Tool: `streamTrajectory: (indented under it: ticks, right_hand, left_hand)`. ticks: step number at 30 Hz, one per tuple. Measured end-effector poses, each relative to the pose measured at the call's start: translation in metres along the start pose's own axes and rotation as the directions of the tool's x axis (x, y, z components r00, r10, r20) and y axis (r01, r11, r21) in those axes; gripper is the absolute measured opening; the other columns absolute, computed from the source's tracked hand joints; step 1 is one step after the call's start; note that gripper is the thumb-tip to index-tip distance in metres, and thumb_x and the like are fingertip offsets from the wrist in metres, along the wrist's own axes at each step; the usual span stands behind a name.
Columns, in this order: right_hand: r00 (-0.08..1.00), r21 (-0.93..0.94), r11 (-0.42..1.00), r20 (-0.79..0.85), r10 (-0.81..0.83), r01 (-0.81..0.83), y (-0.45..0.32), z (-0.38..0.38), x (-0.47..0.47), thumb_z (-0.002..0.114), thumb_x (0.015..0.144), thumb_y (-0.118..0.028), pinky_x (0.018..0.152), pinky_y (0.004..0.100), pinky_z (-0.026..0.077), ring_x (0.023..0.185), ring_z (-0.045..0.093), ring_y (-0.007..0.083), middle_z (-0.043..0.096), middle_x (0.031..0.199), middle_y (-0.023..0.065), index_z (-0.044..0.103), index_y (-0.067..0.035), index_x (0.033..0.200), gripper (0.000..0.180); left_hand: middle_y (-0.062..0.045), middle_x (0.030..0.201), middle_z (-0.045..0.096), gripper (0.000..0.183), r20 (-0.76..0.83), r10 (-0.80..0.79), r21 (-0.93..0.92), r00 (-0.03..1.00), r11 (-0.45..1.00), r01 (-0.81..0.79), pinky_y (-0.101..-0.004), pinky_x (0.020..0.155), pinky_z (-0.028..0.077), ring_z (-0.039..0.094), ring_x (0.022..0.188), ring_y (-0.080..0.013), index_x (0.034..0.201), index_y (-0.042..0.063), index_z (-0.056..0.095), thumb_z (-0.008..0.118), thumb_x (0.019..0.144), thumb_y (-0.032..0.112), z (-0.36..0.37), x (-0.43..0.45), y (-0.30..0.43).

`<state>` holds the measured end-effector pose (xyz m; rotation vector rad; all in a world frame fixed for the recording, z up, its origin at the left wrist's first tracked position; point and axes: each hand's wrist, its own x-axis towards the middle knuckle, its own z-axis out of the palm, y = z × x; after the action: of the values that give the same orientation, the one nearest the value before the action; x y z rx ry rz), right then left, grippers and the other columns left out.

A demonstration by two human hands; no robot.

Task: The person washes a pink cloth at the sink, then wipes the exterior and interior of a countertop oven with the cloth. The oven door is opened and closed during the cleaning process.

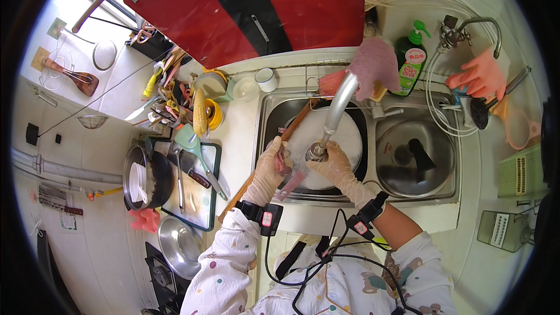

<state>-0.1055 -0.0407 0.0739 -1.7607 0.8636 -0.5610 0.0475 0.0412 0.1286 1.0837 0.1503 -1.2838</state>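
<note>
Both of my hands wear thin pale gloves over the left basin (pixel 265 113) of a steel double sink. My left hand (pixel 267 170) grips a crumpled pinkish item (pixel 282 162), probably a cloth; the fingers hide part of it. Around the nozzle (pixel 316 152) of the silver faucet spout (pixel 341 100) curls my right hand (pixel 337 166). Below the nozzle, a large round vessel (pixel 302 129) is full of white suds. A flat pink strip with a hole (pixel 290 185) lies at its near edge. A long wooden stick (pixel 302 119) slants across the basin and passes by my left hand.
A steel lid with a black knob (pixel 393 170) covers the right basin. Behind the sink stand a green pump bottle (pixel 410 65) and a white enamel mug (pixel 266 79). To the left, a cutting board (pixel 210 153) bears a cleaver (pixel 192 168), near a dark pot (pixel 159 179) and a steel bowl (pixel 179 245).
</note>
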Motion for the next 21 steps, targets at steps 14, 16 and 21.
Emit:
streamTrajectory:
  ticks: [14,16,21]
  right_hand:
    - [0.976,-0.243,0.956,0.096,0.195,-0.167,-0.026,-0.049,-0.016,0.072,0.066,-0.026,0.068,0.0291,0.046,0.073,0.057,0.0195,0.060,0.089,0.0106,0.058,-0.002,0.100,0.043]
    - [0.955,-0.246,0.948,0.166,0.247,-0.202,-0.031,-0.059,-0.020,0.069,0.068,-0.028,0.068,0.0298,0.046,0.072,0.058,0.0202,0.061,0.083,0.0113,0.062,-0.002,0.091,0.035]
    - [0.879,0.041,0.977,0.446,0.171,-0.210,-0.051,-0.061,-0.027,0.064,0.072,-0.034,0.067,0.0313,0.047,0.070,0.061,0.0239,0.063,0.075,0.0128,0.065,-0.003,0.080,0.032]
  left_hand:
    - [0.004,0.049,0.025,0.034,0.150,-0.054,-0.135,0.987,0.988,0.075,-0.0241,0.040,0.021,0.024,0.041,-0.0098,0.063,0.013,0.043,0.053,0.086,0.036,0.015,-0.009,0.012]
    - [0.004,0.049,0.026,0.037,0.183,-0.033,-0.165,0.983,0.984,0.064,-0.0244,0.040,0.021,0.025,0.042,-0.0101,0.060,0.013,0.040,0.052,0.085,0.038,0.018,-0.015,0.012]
    - [0.003,0.050,0.025,0.042,0.154,-0.032,-0.248,0.988,0.966,0.070,-0.0253,0.043,0.024,0.027,0.044,-0.0118,0.056,0.014,0.033,0.052,0.085,0.039,0.033,-0.020,0.005]
